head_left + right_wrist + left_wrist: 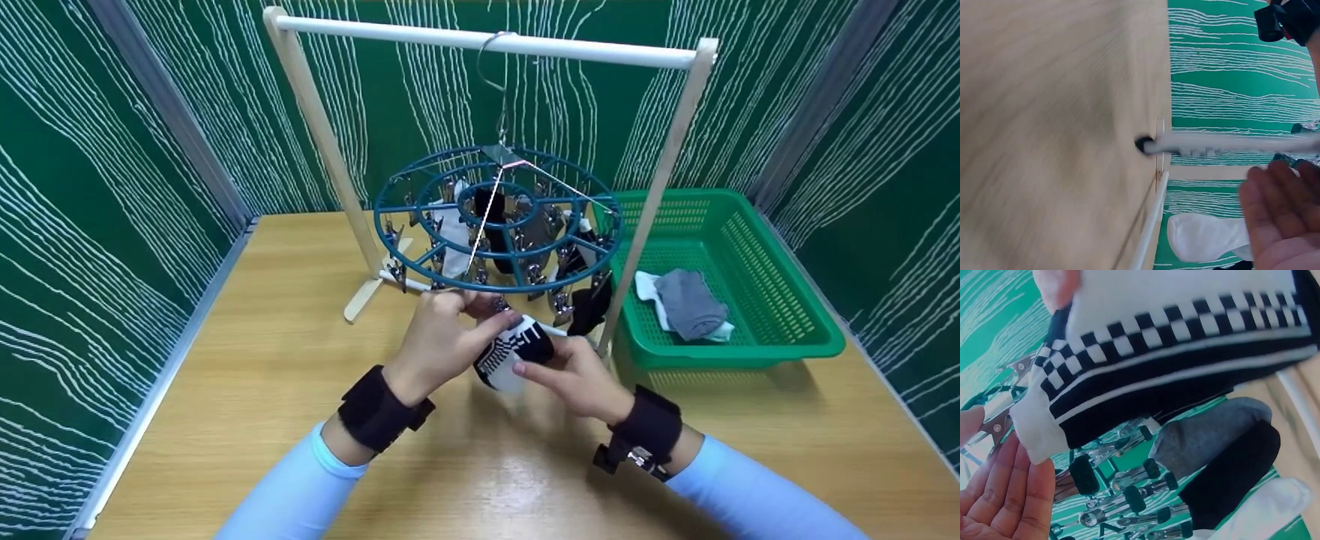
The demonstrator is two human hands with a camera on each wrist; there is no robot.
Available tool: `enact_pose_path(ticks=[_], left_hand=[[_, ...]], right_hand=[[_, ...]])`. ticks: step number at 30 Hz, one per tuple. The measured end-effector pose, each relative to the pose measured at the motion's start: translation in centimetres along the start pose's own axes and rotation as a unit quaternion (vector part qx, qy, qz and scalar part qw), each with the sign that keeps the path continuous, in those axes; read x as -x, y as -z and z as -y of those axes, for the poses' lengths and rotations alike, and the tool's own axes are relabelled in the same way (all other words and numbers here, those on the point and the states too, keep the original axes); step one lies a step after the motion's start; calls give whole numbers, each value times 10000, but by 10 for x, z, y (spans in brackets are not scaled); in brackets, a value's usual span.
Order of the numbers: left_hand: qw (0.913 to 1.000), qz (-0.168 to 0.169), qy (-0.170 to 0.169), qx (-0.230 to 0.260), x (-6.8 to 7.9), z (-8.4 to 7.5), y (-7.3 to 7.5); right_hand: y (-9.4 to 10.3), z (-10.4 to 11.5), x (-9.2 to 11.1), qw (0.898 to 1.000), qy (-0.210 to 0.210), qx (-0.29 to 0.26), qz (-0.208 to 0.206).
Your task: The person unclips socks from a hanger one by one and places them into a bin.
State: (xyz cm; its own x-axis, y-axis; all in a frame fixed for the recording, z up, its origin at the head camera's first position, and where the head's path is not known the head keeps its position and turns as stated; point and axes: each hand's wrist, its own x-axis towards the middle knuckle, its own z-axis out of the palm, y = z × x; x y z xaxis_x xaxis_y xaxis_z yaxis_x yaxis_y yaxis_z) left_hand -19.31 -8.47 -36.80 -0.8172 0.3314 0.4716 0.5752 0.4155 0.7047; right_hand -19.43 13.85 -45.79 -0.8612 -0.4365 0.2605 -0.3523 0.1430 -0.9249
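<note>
Under the round hanger [510,289], the right hand [583,381] holds a checkered sock [510,351].

Left hand [442,337] + right hand [581,375] both pinching black-and-white sock [504,356], just below blue clip hanger [504,288]. Green basket [750,351] over near table's [262,337] back right corner.

Table [187,375]: rack [667,161] standing on it. Clip hanger [495,288]: hung from rack's rail [405,33]. Sock [504,360]: below hanger's near edge. Basket [742,351]: right of rack, further socks [690,304] inside.
</note>
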Motion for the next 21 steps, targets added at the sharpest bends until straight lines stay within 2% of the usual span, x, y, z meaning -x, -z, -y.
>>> enact_pose_path(ticks=[5,11,21], left_hand=[[9999,-58,79,88,0,0,-1],[9991,-3,311,288,1,0,1],[9994,-242,21,266,0,-2,0]], right_hand=[[-2,-1,-2,9982,315,-108,-489],[-3,1,-1,9978,350,-149,-549],[-3,2,-2,9953,634,-191,-706]])
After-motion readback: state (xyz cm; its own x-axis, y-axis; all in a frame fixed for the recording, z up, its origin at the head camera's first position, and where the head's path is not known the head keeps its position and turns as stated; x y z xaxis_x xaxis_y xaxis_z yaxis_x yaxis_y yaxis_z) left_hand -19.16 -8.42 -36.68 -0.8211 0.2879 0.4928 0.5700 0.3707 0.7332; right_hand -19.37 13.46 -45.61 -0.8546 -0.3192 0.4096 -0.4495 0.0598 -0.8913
